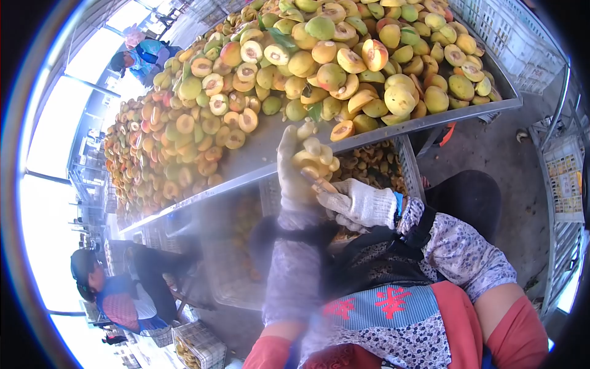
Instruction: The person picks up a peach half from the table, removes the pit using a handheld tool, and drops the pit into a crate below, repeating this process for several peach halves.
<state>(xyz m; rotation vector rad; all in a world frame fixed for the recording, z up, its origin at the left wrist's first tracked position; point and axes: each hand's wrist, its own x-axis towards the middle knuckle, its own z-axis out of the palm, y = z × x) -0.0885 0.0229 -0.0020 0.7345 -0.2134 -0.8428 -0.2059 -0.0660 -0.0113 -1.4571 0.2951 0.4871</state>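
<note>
My left hand, in a pale glove stained yellow, is raised at the metal table's front edge. Its fingers curl around a yellow peach, which they mostly cover. Close beside it my right hand, in a white knitted glove, is closed on a small knife whose tip end points at the peach. Halved and whole peaches lie heaped on the metal table just beyond my hands, some cut side up with the stone showing.
Below the table edge stands a crate of peach pieces. White plastic crates are stacked at the far right, others on a rack. At the left a person sits near a crate; another person is behind the heap.
</note>
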